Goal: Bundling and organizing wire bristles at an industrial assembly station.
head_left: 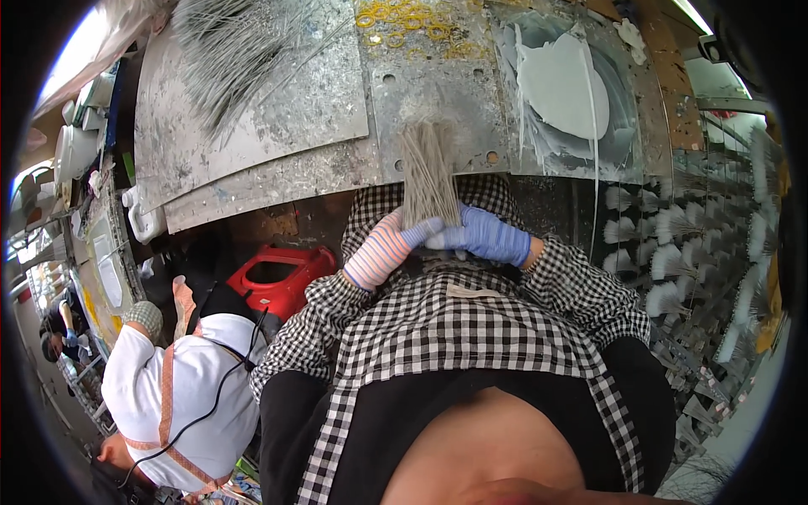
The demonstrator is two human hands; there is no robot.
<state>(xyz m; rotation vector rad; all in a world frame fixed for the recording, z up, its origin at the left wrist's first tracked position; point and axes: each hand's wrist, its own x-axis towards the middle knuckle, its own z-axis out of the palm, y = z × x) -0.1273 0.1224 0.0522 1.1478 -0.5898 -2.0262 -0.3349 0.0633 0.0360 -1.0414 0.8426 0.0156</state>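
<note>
Wire bundle (pixel 427 172) — lower ends hidden by gloves.

two gloved hands, left hand (pixel 383 250), right hand (pixel 488 236); one wire bundle (pixel 427 172) centre frame; one red stool (pixel 278 278) lower left; yellow rings (pixel 404 21) along top edge, too many to count.

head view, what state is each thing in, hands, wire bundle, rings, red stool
left hand: gloved, closed on wire bundle
right hand: gloved, closed on wire bundle
wire bundle: upright, fanned at top
loose wires: scattered on metal sheet
yellow rings: lying loose
red stool: unoccupied

Both gloved hands, left hand (pixel 383 250) & right hand (pixel 488 236), clasp wire bundle (pixel 427 172), over metal sheet (pixel 438 93)
</note>
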